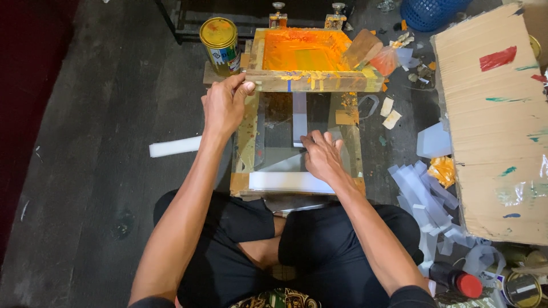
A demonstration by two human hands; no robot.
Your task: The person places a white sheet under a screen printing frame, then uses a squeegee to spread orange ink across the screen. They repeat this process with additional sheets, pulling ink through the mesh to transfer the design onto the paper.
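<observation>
On a dark workshop floor, the left hand [224, 105] grips the near-left corner of the raised, orange-inked screen frame [308, 57], while the right hand [321, 155], fingers spread flat, presses a white strip [299, 118] on the printing base [246, 137], apparently unprinted.

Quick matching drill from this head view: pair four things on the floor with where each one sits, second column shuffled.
1. gold round paint tin
2. orange-inked wooden screen frame
3. large brown cardboard sheet
4. red-capped dark bottle

a. far right, smeared with paint
b. lifted by the left hand
c. bottom right corner
d. top left, beside the frame

Pairs: 1-d, 2-b, 3-a, 4-c
</observation>
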